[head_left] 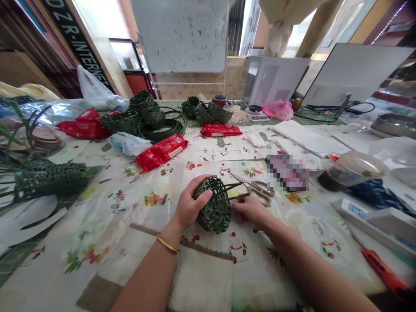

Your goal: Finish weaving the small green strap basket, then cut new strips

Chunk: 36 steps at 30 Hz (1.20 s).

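Note:
My left hand [191, 203] wraps over the left side of a dark green woven basket [212, 208], an open-weave rounded shape held tilted just above the floral tablecloth [136, 212]. My right hand [248, 210] presses against the basket's right side, its fingertips on the weave beside several loose green strips [236, 191] that stick out to the right. A pair of steel scissors [255, 188] lies just beyond my right hand. The basket's underside is hidden from this view.
Other green woven pieces [48, 180] and a coiled green strip [162, 129] lie to the left and far side, among red packets [160, 151]. A pixelated object [287, 172], a lidded plastic bowl [351, 171] and a power strip [354, 210] stand to the right.

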Each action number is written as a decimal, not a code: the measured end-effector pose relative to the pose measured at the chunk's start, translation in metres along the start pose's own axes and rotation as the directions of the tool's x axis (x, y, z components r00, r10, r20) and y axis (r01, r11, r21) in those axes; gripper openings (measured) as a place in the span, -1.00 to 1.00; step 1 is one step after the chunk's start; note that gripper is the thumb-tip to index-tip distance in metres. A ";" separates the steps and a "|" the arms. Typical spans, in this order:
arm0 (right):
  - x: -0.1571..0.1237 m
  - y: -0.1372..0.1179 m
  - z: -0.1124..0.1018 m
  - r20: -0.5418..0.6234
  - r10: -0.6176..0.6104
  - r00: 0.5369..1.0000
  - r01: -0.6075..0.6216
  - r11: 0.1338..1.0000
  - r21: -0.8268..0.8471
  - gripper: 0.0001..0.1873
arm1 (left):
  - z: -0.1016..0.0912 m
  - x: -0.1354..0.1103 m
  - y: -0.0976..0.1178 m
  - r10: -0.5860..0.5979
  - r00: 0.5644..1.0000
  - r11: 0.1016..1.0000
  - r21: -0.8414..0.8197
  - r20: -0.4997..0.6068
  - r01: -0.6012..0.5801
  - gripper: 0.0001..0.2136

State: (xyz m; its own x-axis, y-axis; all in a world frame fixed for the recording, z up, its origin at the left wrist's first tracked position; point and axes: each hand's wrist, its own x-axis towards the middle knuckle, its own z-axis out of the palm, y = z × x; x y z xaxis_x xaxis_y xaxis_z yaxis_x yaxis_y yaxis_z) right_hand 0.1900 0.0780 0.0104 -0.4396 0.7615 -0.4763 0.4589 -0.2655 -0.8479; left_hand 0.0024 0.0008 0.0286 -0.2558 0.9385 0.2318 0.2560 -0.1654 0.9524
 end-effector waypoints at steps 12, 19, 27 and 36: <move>0.005 0.007 -0.003 0.017 0.005 1.000 -0.006 0.998 0.057 -0.69 | -0.001 0.001 0.002 -0.013 1.000 0.999 -0.032 0.027 0.014 -0.59; 0.004 0.003 -0.002 -0.010 0.024 1.000 -0.024 0.999 0.023 -0.72 | -0.001 -0.001 0.005 0.085 0.994 0.996 0.004 0.072 -0.085 -0.60; 0.008 -0.002 -0.007 0.027 0.031 0.999 -0.030 0.998 -0.058 -0.70 | -0.004 -0.002 0.000 0.186 0.978 0.982 -0.030 0.090 -0.184 -0.62; 0.007 0.001 -0.002 0.018 0.020 1.000 -0.017 0.990 -0.143 -0.72 | -0.003 -0.007 0.002 0.265 0.952 0.960 0.054 0.155 -0.276 -0.55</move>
State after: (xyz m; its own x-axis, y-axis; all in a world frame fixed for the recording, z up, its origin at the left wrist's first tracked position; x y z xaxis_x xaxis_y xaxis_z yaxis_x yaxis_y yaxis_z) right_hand 0.1888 0.0848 0.0068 -0.4444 0.7451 -0.4974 0.5718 -0.1915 -0.7977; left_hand 0.0026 -0.0072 0.0298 -0.0312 0.8962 0.4425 0.3671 -0.4015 0.8391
